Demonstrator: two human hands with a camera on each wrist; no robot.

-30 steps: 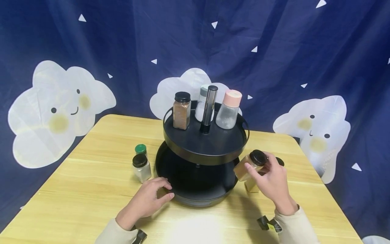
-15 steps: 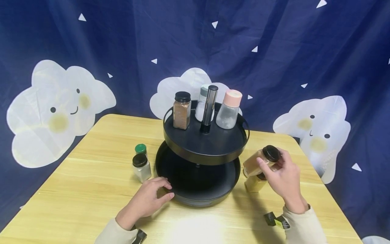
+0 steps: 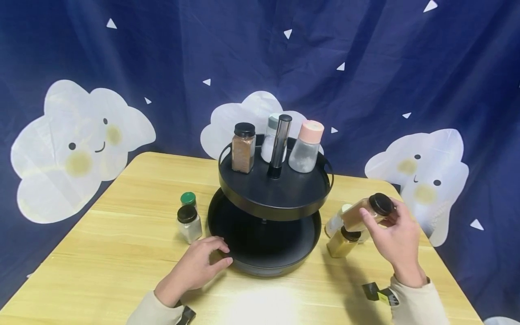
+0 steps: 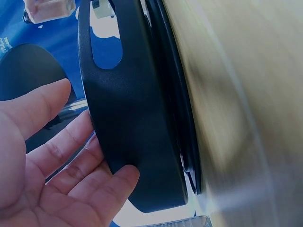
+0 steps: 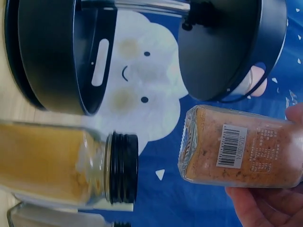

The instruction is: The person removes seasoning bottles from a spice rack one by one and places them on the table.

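My right hand (image 3: 396, 237) grips a square spice jar (image 3: 361, 214) with a black lid and orange-brown contents, tilted in the air. In the right wrist view the jar (image 5: 239, 146) shows a barcode label. Just below it stands a black-lidded jar of yellow powder (image 3: 342, 243), seen large in the right wrist view. My left hand (image 3: 199, 262) is at the near left rim of the lower tray (image 3: 264, 269) of a black two-tier rack. In the left wrist view the fingers (image 4: 125, 175) of that hand rest at the tray's wall, loosely bent.
The upper tray (image 3: 276, 211) carries a brown spice jar (image 3: 243, 153), a grey-capped shaker (image 3: 268, 146) and a pink-capped shaker (image 3: 304, 151) around a metal post (image 3: 280, 142). Left stand a green-lidded jar (image 3: 188, 198) and a white-filled jar (image 3: 190, 228). A pale-capped bottle (image 3: 335, 222) stands right.
My right hand has moved right with the orange-brown spice jar, away from the rack. The pale-capped bottle and the yellow jar now show more fully. My left hand has stayed put.
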